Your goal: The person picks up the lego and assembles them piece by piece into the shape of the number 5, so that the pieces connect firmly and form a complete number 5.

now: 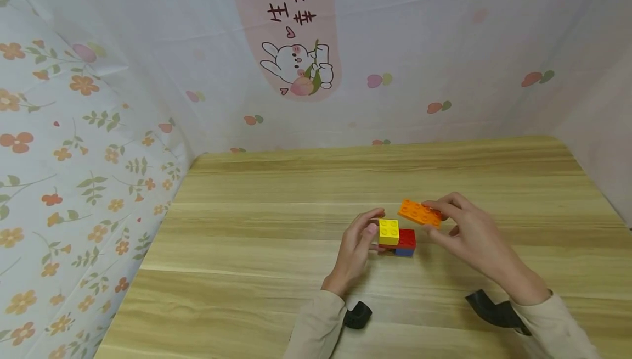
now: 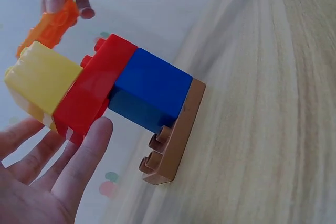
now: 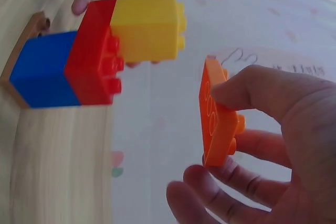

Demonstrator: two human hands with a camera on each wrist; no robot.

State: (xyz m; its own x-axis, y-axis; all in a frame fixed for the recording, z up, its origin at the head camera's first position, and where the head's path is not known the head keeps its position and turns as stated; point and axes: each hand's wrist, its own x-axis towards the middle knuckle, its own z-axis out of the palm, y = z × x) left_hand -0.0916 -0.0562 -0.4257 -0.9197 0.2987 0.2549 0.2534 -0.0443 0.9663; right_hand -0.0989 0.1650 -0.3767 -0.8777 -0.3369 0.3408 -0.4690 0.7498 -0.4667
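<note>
A stack of toy building bricks stands on the table. At its base lies a brown brick (image 2: 184, 135) with studs showing; above come a blue brick (image 2: 152, 85), a red brick (image 2: 100, 85) and a yellow brick (image 1: 388, 233) on one end of the red. Red studs stay bare beside the yellow one. My left hand (image 1: 353, 252) is close around the yellow end, fingers spread and relaxed; whether they touch the bricks is hard to tell. Between thumb and fingers, my right hand (image 1: 471, 233) pinches a flat orange brick (image 1: 413, 212), held tilted just right of and beyond the stack.
The wood-grain table (image 1: 237, 249) extends widely to the left. A patterned white cloth (image 1: 419, 35) hangs behind it, and a flowered cloth (image 1: 64, 194) hangs along the left side. Black wrist mounts (image 1: 357, 315) show by both sleeves.
</note>
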